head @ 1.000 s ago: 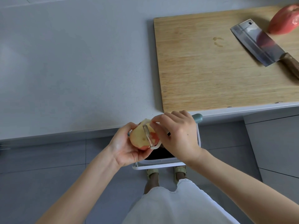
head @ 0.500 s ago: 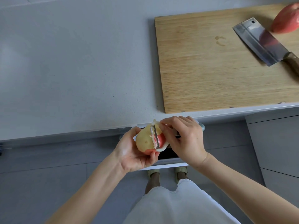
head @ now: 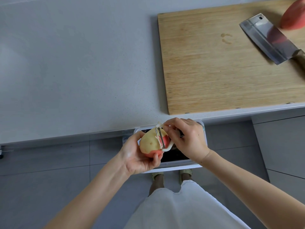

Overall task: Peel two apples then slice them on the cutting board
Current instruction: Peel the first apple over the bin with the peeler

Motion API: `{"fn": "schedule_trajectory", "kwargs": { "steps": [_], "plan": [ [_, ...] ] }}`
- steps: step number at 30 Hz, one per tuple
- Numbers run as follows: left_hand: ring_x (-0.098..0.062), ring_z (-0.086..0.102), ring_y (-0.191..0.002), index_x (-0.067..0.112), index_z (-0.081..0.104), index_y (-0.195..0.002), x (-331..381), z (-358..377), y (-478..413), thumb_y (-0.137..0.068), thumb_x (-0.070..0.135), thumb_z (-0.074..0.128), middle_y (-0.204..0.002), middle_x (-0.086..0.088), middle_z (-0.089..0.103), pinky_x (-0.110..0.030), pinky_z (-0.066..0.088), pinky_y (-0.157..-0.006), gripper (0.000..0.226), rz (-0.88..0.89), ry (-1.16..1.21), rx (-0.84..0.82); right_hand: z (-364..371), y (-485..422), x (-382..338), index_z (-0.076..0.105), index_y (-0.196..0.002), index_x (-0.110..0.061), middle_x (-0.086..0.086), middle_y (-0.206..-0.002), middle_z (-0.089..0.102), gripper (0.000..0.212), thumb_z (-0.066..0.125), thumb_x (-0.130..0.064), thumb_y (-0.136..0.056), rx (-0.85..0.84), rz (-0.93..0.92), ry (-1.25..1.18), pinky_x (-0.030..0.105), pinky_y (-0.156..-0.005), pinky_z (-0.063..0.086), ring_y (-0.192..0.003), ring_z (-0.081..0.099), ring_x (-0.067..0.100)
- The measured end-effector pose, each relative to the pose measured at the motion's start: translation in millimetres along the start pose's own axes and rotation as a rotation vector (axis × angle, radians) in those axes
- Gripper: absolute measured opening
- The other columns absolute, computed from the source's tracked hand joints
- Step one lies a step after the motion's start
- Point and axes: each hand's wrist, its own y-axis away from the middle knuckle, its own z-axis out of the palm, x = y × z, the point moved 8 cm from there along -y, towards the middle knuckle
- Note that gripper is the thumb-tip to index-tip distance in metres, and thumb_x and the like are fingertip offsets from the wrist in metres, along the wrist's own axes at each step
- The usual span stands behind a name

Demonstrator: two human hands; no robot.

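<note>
The half-peeled apple [head: 148, 143] sits cupped in the left hand [head: 137, 157], fingers curled round its underside, pale flesh showing with red skin left at the bottom and right. The right hand [head: 189, 139] grips a white peeler [head: 160, 138], its blade laid against the apple with a shred of peel on it. Both hands are held close together over a white-rimmed bin [head: 178, 167] below the worktop [head: 74, 63] edge. Beyond the right hand lies the cutting board [head: 214, 71], carrying a cleaver [head: 267, 38] and a second, unpeeled apple [head: 293, 15] at its far right.
</note>
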Motion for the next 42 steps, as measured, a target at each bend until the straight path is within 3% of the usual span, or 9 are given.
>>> {"fn": "schedule_trajectory", "kwargs": {
  "steps": [8,12,19,23,26,29,33,37,42],
  "plan": [
    [-0.027,0.052,-0.065,-0.006,0.060,-0.091,-1,-14,-6,-0.079,0.035,0.047,-0.078,-0.020,0.056,-0.027,0.050,-0.038,0.045,0.018,0.123,0.061,14,7,8,0.067,-0.080,-0.014,-0.009,-0.052,0.054,0.023,0.054,-0.031,-0.089,-0.032,0.095,0.033,0.021,-0.048,0.038,-0.047,0.048,0.009],
    [-0.030,0.056,-0.056,-0.011,0.060,-0.091,5,-14,4,-0.074,0.037,0.049,-0.077,-0.020,0.055,-0.025,0.047,-0.036,0.052,0.032,0.165,0.003,14,20,44,0.063,-0.077,-0.018,-0.007,-0.050,0.055,0.027,0.048,-0.037,-0.087,-0.083,0.249,0.133,0.021,-0.041,0.033,-0.043,0.047,0.012],
    [-0.031,0.057,-0.056,-0.003,0.058,-0.097,29,-8,18,-0.066,0.031,0.049,-0.080,-0.018,0.058,-0.025,0.046,-0.037,0.046,0.109,0.022,0.007,43,31,63,0.063,-0.084,-0.023,-0.003,-0.056,0.062,0.015,0.055,-0.035,-0.090,-0.380,0.444,0.313,0.028,-0.047,0.038,-0.053,0.058,0.018],
    [-0.031,0.057,-0.057,0.000,0.057,-0.097,29,-8,18,-0.065,0.029,0.050,-0.077,-0.019,0.058,-0.024,0.047,-0.040,0.044,0.120,-0.027,0.016,25,19,50,0.060,-0.086,-0.024,-0.009,-0.056,0.056,0.013,0.055,-0.035,-0.092,-0.335,0.549,0.070,0.025,-0.050,0.036,-0.050,0.050,0.008],
    [-0.030,0.056,-0.059,-0.001,0.059,-0.098,25,-4,15,-0.067,0.029,0.051,-0.080,-0.020,0.059,-0.024,0.048,-0.042,0.044,0.100,-0.025,-0.037,8,3,18,0.062,-0.087,-0.021,-0.014,-0.053,0.049,0.011,0.059,-0.031,-0.091,-0.154,0.437,-0.089,0.018,-0.050,0.034,-0.053,0.048,0.008],
    [-0.029,0.058,-0.064,0.001,0.061,-0.100,24,1,12,-0.071,0.029,0.059,-0.087,-0.019,0.060,-0.031,0.054,-0.050,0.040,0.113,-0.059,-0.086,0,-11,-9,0.065,-0.083,-0.016,-0.012,-0.058,0.055,0.017,0.055,-0.028,-0.089,-0.029,0.175,0.007,0.030,-0.054,0.042,-0.053,0.050,0.010],
    [-0.027,0.063,-0.083,0.005,0.068,-0.099,31,4,12,-0.079,0.042,0.064,-0.100,-0.016,0.066,-0.036,0.056,-0.068,0.042,0.193,-0.093,-0.097,0,-15,-21,0.067,-0.080,-0.012,-0.006,-0.064,0.062,0.013,0.057,-0.017,-0.088,0.028,-0.031,0.125,0.034,-0.053,0.040,-0.055,0.053,0.019],
    [-0.022,0.064,-0.069,0.005,0.071,-0.083,31,11,13,-0.086,0.041,0.055,-0.084,-0.011,0.067,-0.030,0.053,-0.060,0.040,0.213,-0.110,-0.086,1,-19,-30,0.067,-0.079,-0.012,-0.003,-0.059,0.057,0.019,0.052,-0.017,-0.090,0.034,-0.115,0.206,0.034,-0.050,0.036,-0.052,0.049,0.021],
    [-0.016,0.048,-0.056,0.007,0.065,-0.071,28,13,12,-0.089,0.035,0.044,-0.067,-0.006,0.059,-0.024,0.042,-0.044,0.039,0.236,-0.120,-0.060,0,-25,-40,0.068,-0.078,-0.013,-0.002,-0.056,0.052,0.020,0.053,-0.019,-0.091,0.033,-0.178,0.229,0.031,-0.051,0.032,-0.050,0.046,0.021]
  ]
}}
